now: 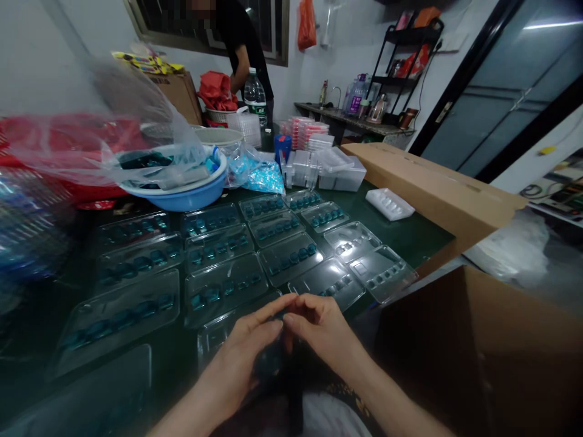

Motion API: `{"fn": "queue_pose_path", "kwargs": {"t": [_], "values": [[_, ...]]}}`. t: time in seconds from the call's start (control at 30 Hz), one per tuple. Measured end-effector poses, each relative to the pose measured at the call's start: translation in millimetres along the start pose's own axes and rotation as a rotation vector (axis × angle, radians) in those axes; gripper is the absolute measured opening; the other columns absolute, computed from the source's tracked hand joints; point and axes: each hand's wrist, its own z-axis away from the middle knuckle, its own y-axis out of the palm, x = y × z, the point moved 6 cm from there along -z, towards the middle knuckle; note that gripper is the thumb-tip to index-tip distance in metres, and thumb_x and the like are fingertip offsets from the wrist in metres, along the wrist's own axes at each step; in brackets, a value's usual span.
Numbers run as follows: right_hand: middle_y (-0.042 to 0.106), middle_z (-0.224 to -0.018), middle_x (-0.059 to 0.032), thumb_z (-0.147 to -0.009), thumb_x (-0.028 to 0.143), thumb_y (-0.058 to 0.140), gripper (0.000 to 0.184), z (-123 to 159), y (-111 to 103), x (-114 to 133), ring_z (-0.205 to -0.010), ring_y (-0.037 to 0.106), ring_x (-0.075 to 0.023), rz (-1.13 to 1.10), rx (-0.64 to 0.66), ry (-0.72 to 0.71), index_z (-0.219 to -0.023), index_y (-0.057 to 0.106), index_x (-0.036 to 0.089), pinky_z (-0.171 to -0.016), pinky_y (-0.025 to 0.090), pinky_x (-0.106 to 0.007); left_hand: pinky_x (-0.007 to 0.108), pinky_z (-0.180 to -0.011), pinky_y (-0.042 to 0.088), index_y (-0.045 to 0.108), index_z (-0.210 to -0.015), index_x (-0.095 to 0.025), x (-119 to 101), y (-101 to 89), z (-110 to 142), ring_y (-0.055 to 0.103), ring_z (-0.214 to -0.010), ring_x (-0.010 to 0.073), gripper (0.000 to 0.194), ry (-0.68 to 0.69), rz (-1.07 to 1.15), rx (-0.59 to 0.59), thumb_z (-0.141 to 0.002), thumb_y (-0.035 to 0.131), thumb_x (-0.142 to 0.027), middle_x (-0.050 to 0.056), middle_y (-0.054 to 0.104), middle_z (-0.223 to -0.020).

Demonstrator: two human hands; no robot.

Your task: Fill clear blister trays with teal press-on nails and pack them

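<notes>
My left hand (248, 340) and my right hand (321, 325) meet at the near edge of the table, thumbs and fingertips almost touching. Both are curled closed around a spot hidden behind the thumbs; what they hold, if anything, I cannot make out. Partly covered by the left hand lies a clear plastic tray (214, 340). Beyond the hands, several similar trays lie in rows, such as one tray (228, 276) with blue-green pieces in a line of hollows. Closer to the right hand is a clear tray (314, 279) with paler hollows.
An open cardboard box (423, 340) stands at my right, with a carton flap (428, 176) behind it. A white moulded block (389, 203) lies near that flap. Further back are a blue basin (191, 194), a bag of blue bits (262, 176) and clear boxes (341, 173). Another person (246, 48) stands behind.
</notes>
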Motion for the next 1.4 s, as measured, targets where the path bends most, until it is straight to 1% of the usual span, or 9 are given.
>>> {"fn": "queue_pose_path", "kwargs": {"t": [0.17,0.3,0.5,0.6,0.7,0.9,1.03,1.17,1.4], "values": [[0.057,-0.051,0.0031,-0.074,0.024,0.058,0.015,-0.5,-2.1,-10.2,-0.043,0.046,-0.0064,-0.101,0.029,0.098,-0.084,0.052,0.015,-0.040,0.027,-0.017,0.022,-0.049,0.035,0.042,-0.125,-0.028,-0.5,2.7,-0.2,0.050,-0.060,0.0144,0.051,0.000,-0.030,0.043,-0.075,0.051,-0.028,0.002,0.060,-0.066],[0.055,-0.055,0.0039,-0.071,0.025,0.061,0.018,-1.9,-6.2,-12.4,-0.042,0.041,-0.0046,-0.215,0.015,0.075,-0.085,0.052,0.016,-0.041,0.026,-0.017,0.022,-0.053,0.037,0.041,-0.125,-0.030,-0.7,-2.5,1.0,0.052,-0.064,0.0147,0.050,-0.014,0.009,0.002,-0.076,0.052,-0.028,0.001,0.058,-0.070],[0.049,-0.060,0.0047,-0.067,0.025,0.066,0.022,-0.7,-9.0,-2.3,-0.047,0.041,-0.0048,-0.213,0.000,0.046,-0.083,0.054,0.016,-0.043,0.031,-0.018,0.023,-0.058,0.039,0.061,-0.099,-0.021,-16.7,-20.8,5.7,0.052,-0.066,0.0154,0.029,0.280,-0.283,-0.202,-0.074,0.055,-0.034,0.002,0.058,-0.072],[0.049,-0.059,0.0045,-0.067,0.025,0.066,0.021,-0.5,-7.5,-1.2,-0.047,0.042,-0.0054,-0.192,0.004,0.056,-0.082,0.053,0.015,-0.042,0.031,-0.018,0.022,-0.063,0.039,0.063,-0.092,-0.021,-26.6,-19.0,12.4,0.053,-0.070,0.0159,0.021,0.443,-0.457,-0.269,-0.074,0.056,-0.031,0.001,0.059,-0.069],[0.049,-0.058,0.0047,-0.068,0.025,0.065,0.021,-0.6,-8.6,-3.2,-0.046,0.042,-0.0054,-0.150,-0.030,0.057,-0.081,0.053,0.015,-0.041,0.031,-0.017,0.021,-0.063,0.040,0.063,-0.088,-0.022,-31.1,-17.2,16.6,0.054,-0.068,0.0154,0.018,0.504,-0.555,-0.347,-0.073,0.058,-0.029,0.000,0.061,-0.072],[0.052,-0.063,0.0041,-0.069,0.020,0.064,0.015,2.7,-6.5,-2.9,-0.052,0.045,-0.0053,-0.031,-0.062,-0.003,-0.080,0.054,0.016,-0.046,0.036,-0.016,0.020,-0.067,0.041,0.066,-0.084,-0.022,-23.6,-14.9,6.5,0.056,-0.076,0.0159,0.018,0.389,-0.542,-0.256,-0.068,0.064,-0.031,0.001,0.064,-0.082],[0.052,-0.073,0.0031,-0.068,0.017,0.064,0.026,5.2,-5.8,1.0,-0.061,0.049,-0.0064,-0.050,-0.063,-0.052,-0.093,0.056,0.019,-0.052,0.039,-0.017,0.019,-0.047,0.035,0.062,-0.081,-0.020,-4.0,-14.9,-3.9,0.049,-0.053,0.0102,0.021,0.081,-0.250,-0.107,-0.069,0.062,-0.037,-0.002,0.055,-0.061],[0.047,-0.065,0.0047,-0.069,0.025,0.065,0.034,5.7,-1.4,-3.7,-0.045,0.040,-0.0036,-0.112,0.080,0.027,-0.101,0.056,0.020,-0.039,0.032,-0.016,0.019,-0.048,0.033,0.060,-0.081,-0.018,5.1,-7.3,-8.6,0.049,-0.053,0.0092,0.021,-0.012,-0.004,0.035,-0.069,0.064,-0.035,-0.001,0.055,-0.061],[0.046,-0.055,0.0068,-0.063,0.024,0.071,0.024,3.8,-7.3,-16.4,-0.040,0.035,-0.0024,-0.198,0.080,0.118,-0.075,0.052,0.017,-0.036,0.024,-0.015,0.017,-0.042,0.030,0.062,-0.076,-0.015,3.0,-7.8,-10.1,0.047,-0.048,0.0081,0.024,-0.049,-0.079,-0.045,-0.064,0.068,-0.034,-0.001,0.053,-0.056]]}}
